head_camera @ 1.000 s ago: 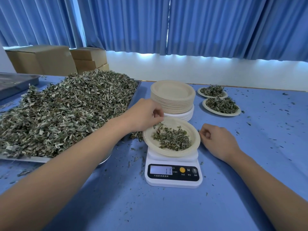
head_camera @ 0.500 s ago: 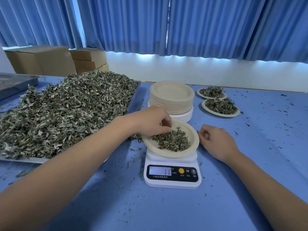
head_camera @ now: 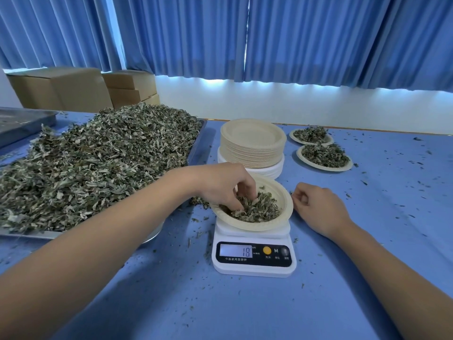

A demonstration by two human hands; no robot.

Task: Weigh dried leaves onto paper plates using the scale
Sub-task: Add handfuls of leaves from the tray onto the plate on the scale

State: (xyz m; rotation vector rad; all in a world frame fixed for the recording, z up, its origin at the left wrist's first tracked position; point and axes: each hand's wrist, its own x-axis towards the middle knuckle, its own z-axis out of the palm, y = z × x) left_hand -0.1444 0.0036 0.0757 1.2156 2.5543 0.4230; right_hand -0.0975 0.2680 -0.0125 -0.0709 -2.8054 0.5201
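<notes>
A white digital scale [head_camera: 253, 258] stands on the blue table, its display reading 18. On it sits a paper plate [head_camera: 285, 204] holding a small heap of dried leaves [head_camera: 259, 209]. My left hand [head_camera: 223, 185] reaches into the plate, its curled fingertips pinching leaves in the heap. My right hand [head_camera: 316, 208] rests on the table just right of the plate, fingers loosely curled, holding nothing. A big pile of dried leaves [head_camera: 93, 158] fills a metal tray [head_camera: 197, 146] at the left.
A stack of unused paper plates [head_camera: 252, 146] stands behind the scale. Two filled plates [head_camera: 324, 158] [head_camera: 311, 136] lie at the back right. Cardboard boxes [head_camera: 81, 88] and another metal tray [head_camera: 22, 121] are at the far left. Leaf crumbs litter the table.
My left hand has moved from the plate's rim down into the heap on the plate. The right hand has stayed beside the scale.
</notes>
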